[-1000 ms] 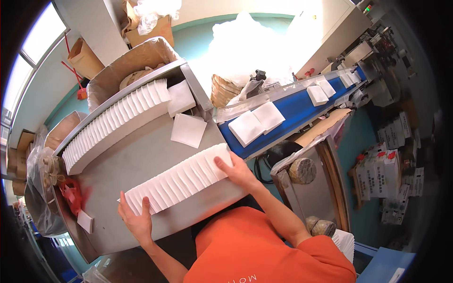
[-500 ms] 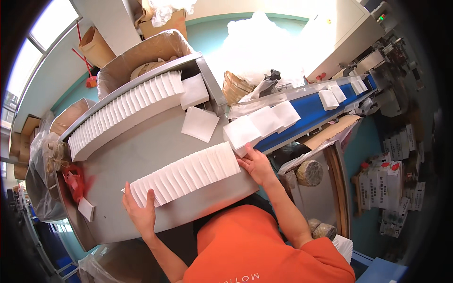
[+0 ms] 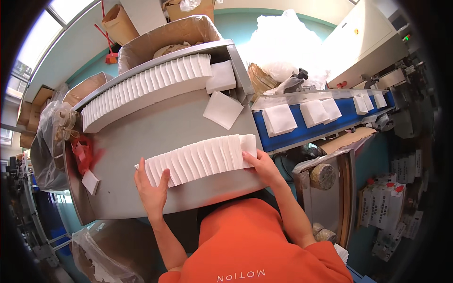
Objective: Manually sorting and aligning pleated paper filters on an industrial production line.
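A row of folded white paper napkins point(image 3: 196, 160) stands on edge on the grey metal table point(image 3: 177, 118). My left hand point(image 3: 152, 195) cups the row's left end, thumb on the near side and fingers round the far side. At the other end, my right hand point(image 3: 265, 170) presses a small napkin stack point(image 3: 248, 145) against the row; some of its fingers are hidden. Along the table's far edge runs a longer, curved row of napkins point(image 3: 151, 87). Two loose stacks lie by its right end, one flat stack point(image 3: 223, 110) nearer me and another point(image 3: 221, 76) behind it.
A blue conveyor belt point(image 3: 348, 107) on the right carries several napkin stacks, the nearest one point(image 3: 279, 120) close to the table. A raised metal rim bounds the far side. Red plastic point(image 3: 82, 153) and a small white pad point(image 3: 90, 182) lie at the left edge. An open carton point(image 3: 172, 33) stands behind.
My right hand has brought a stack from the belt's near end onto the row's right end. Other stacks on the belt have shifted. My left hand stays at the left end. The view has turned.
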Tool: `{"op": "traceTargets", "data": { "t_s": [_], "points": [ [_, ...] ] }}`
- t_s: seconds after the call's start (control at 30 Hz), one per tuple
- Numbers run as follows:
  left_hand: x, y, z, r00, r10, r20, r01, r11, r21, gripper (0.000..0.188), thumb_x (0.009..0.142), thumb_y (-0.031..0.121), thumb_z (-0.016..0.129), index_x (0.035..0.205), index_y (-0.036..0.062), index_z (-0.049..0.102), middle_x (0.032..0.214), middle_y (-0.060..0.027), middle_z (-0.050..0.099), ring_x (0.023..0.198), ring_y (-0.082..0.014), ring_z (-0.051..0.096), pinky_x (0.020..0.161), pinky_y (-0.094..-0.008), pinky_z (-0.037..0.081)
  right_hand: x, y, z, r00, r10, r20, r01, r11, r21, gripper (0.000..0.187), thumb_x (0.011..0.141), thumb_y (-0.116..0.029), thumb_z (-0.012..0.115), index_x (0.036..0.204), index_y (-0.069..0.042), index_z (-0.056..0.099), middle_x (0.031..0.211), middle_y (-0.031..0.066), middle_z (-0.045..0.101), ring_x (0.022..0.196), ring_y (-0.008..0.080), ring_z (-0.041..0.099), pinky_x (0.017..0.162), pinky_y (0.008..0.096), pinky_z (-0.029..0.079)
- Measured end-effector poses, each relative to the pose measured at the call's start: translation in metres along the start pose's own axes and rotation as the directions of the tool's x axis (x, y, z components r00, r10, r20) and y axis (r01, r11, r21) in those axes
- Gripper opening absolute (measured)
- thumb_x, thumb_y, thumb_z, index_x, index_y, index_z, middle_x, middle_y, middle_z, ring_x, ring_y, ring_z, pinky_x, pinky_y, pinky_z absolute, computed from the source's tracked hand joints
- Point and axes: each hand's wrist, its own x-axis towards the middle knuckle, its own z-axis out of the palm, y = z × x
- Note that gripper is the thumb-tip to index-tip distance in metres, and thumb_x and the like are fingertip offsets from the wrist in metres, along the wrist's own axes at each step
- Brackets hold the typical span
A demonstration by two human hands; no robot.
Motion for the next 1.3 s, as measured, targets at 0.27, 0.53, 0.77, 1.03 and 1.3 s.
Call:
{"op": "traceTargets", "data": {
  "t_s": [0.27, 0.53, 0.77, 1.03, 1.3],
  "points": [
    [0.000, -0.004, 0.003, 0.996, 0.080, 0.028, -0.079, 0.996, -0.032, 0.082, 0.083, 0.048, 0.074, 0.148, 0.0128, 0.038, 0.137, -0.0206, 0.044, 0.125, -0.0382, 0.047, 0.103, -0.0466, 0.041, 0.013, -0.013, -0.018, 0.949, -0.106, -0.296, 0.243, 0.844, 0.478, 0.048, 0.098, -0.033, 0.060, 0.124, 0.006, 0.051, 0.109, 0.0134, 0.062, 0.097, 0.0220, 0.064, 0.085, 0.0297, 0.054],
    [0.004, 0.012, 0.008, 0.996, 0.090, 0.028, -0.087, 0.993, -0.083, 0.080, 0.085, 0.046, 0.073, 0.148, 0.0111, 0.039, 0.135, -0.0207, 0.047, 0.124, -0.0377, 0.048, 0.102, -0.0465, 0.041, 0.014, -0.020, 0.025, 0.963, -0.256, -0.085, 0.248, 0.964, -0.094, 0.038, 0.100, -0.035, 0.056, 0.116, -0.001, 0.061, 0.102, 0.0066, 0.066, 0.090, 0.0145, 0.062, 0.080, 0.0282, 0.048],
    [0.005, -0.003, 0.010, 0.996, 0.091, -0.007, -0.091, 0.985, -0.146, 0.074, 0.089, 0.041, 0.070, 0.147, 0.0087, 0.038, 0.134, -0.0182, 0.050, 0.121, -0.0316, 0.051, 0.100, -0.0435, 0.043, -0.001, -0.005, -0.019, 0.985, -0.043, -0.166, 0.085, 0.963, 0.255, 0.036, 0.096, -0.021, 0.061, 0.124, 0.000, 0.055, 0.111, 0.0092, 0.064, 0.093, 0.0181, 0.065, 0.077, 0.0303, 0.054],
    [0.015, -0.027, 0.031, 0.959, -0.153, 0.239, 0.282, 0.607, -0.742, 0.069, 0.092, 0.032, 0.070, 0.144, 0.0015, 0.036, 0.132, -0.0116, 0.054, 0.120, -0.0210, 0.052, 0.102, -0.0336, 0.041, 0.001, -0.014, 0.022, 0.922, -0.381, -0.065, 0.337, 0.874, -0.351, 0.045, 0.100, -0.039, 0.056, 0.122, 0.000, 0.058, 0.111, 0.0060, 0.065, 0.103, 0.0119, 0.058, 0.092, 0.0286, 0.045],
    [0.002, -0.013, 0.024, 0.976, -0.126, 0.180, 0.206, 0.810, -0.549, 0.084, 0.086, 0.038, 0.075, 0.145, -0.0022, 0.031, 0.132, -0.0156, 0.052, 0.121, -0.0255, 0.052, 0.102, -0.0379, 0.043, -0.002, 0.007, -0.016, 0.999, 0.029, 0.039, -0.031, 0.997, 0.065, 0.047, 0.095, -0.022, 0.061, 0.135, 0.000, 0.048, 0.125, 0.0082, 0.060, 0.112, 0.0192, 0.060, 0.096, 0.0332, 0.047]
  ]
}}
